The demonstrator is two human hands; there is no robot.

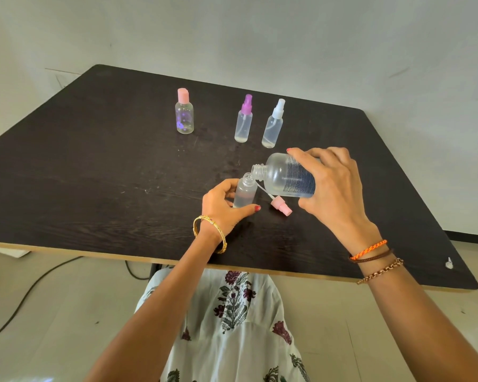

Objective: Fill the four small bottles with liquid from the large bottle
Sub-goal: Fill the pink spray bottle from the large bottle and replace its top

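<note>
My right hand (334, 186) grips the large clear bottle (287, 176), tipped on its side with its open neck at the mouth of a small open bottle (244, 193). My left hand (224, 208) holds that small bottle upright on the dark table (94, 175); it holds clear liquid. Its pink spray cap (282, 207) with the dip tube lies on the table just to the right. Three capped small bottles stand farther back: a pink-capped one (184, 113), a purple-sprayer one (244, 119) and a white-sprayer one (273, 125).
The table's front edge (122, 256) runs just past my wrists. A black cable (33, 288) lies on the floor at the left. A small white scrap (449, 263) sits near the table's right front corner.
</note>
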